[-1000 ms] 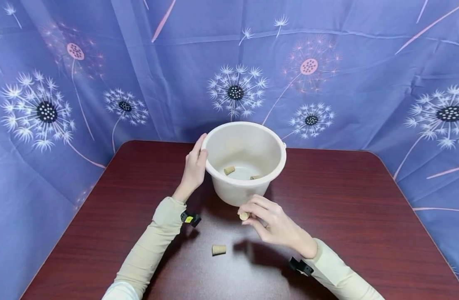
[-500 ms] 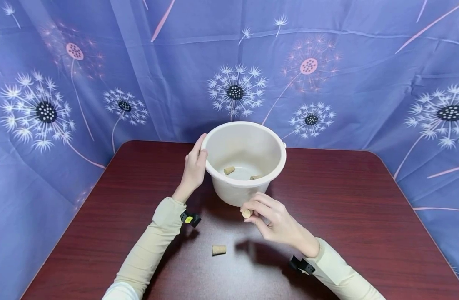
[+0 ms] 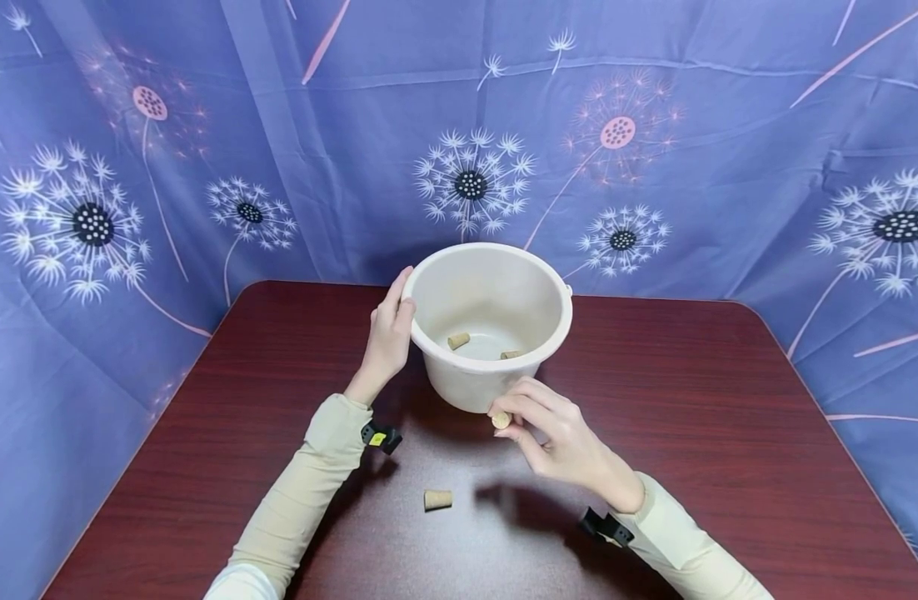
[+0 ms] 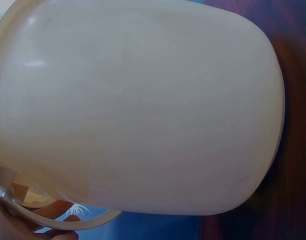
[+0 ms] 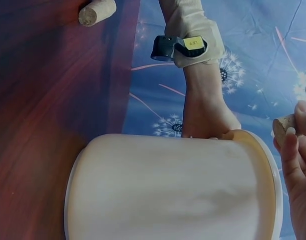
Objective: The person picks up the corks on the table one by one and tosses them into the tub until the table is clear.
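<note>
A white bucket (image 3: 459,385) stands toward the back of the table, its open top tipped into view. My left hand (image 3: 387,337) grips its left rim; in the left wrist view the bucket wall (image 4: 143,110) fills most of the picture, with fingers at the lower left. Two corks lie on the bucket floor, one left cork (image 3: 458,341) and one right cork (image 3: 510,355), partly behind the front rim. In front of the bucket, my right hand (image 3: 556,429) pinches a cork (image 3: 501,420) between thumb and fingers above the table. Another cork (image 3: 438,500) lies on the tabletop nearer me.
The dark red wooden table (image 3: 691,400) reaches back to a blue curtain (image 3: 354,167) printed with dandelions. Black cameras are strapped to both wrists, the left camera (image 3: 381,437) and the right camera (image 3: 606,528).
My right hand has drifted slightly right and a little toward the bucket, still pinching its cork. The left hand, bucket and other corks look unmoved.
</note>
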Demonstrator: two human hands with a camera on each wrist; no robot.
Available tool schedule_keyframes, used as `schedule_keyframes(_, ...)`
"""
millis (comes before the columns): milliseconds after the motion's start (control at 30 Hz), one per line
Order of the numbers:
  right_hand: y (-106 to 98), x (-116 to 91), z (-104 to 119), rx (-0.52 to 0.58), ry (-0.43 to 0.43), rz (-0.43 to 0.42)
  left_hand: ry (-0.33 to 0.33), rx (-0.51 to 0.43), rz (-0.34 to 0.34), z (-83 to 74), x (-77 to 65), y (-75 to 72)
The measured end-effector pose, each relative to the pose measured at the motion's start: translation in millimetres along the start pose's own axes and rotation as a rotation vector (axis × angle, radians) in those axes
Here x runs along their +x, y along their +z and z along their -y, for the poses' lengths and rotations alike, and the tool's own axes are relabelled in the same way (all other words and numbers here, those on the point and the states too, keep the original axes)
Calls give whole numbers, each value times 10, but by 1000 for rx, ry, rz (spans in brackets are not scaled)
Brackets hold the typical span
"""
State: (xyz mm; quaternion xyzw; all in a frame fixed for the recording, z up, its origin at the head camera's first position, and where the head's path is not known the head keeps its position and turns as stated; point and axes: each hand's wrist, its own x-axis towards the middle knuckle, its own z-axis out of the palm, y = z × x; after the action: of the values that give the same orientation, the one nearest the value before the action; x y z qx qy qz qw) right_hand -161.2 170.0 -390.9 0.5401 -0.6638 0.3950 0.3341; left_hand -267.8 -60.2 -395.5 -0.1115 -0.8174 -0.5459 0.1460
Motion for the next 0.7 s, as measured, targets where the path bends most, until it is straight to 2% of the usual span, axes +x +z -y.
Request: schedule_keyframes(700,-49,26,15,-27,23,-24,7,-3,2,16,-6,-2)
